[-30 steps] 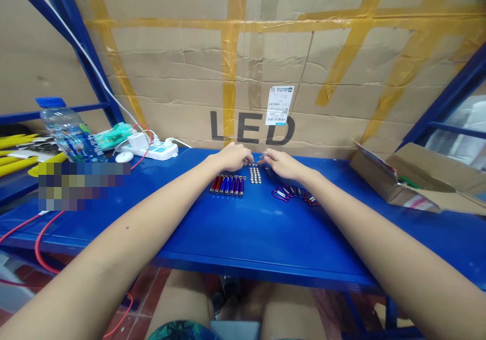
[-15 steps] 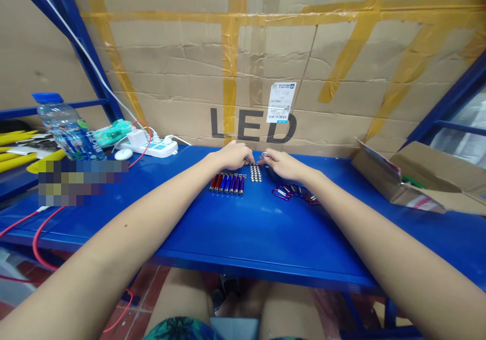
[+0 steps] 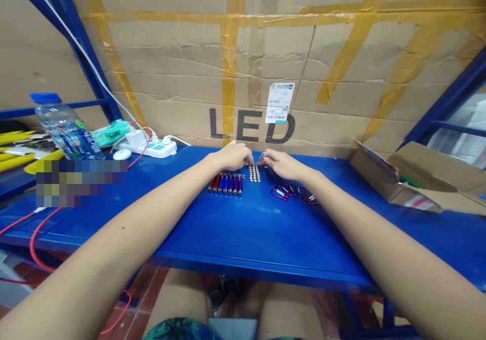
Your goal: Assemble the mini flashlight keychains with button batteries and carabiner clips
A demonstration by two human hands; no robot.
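Small round silver discs like button cells [image 3: 254, 174] lie in a tight block of rows on the blue table. My left hand [image 3: 235, 156] is at the block's far left corner, fingers curled down and pressed together; what they pinch, if anything, is hidden. At the far right corner is my right hand [image 3: 280, 164], closed, its fingertips touching or nearly touching the discs. A shiny silver ring [image 3: 265, 155] shows at its fingers; whether it is held or worn I cannot tell. Left of the block stands a row of red, blue and purple metal tubes like mini flashlights [image 3: 226, 184]. Coloured carabiners [image 3: 291, 192] lie below my right wrist.
A power strip [image 3: 161, 148] with plugs, a water bottle [image 3: 68, 129] and a red cable [image 3: 36, 238] are on the left. An open cardboard box [image 3: 398, 188] sits at the right. A large taped carton [image 3: 182, 76] stands behind the table [image 3: 243, 238].
The whole view has shifted very slightly. Both hands stay at the far edge of the disc block, with no clear change in their grip.
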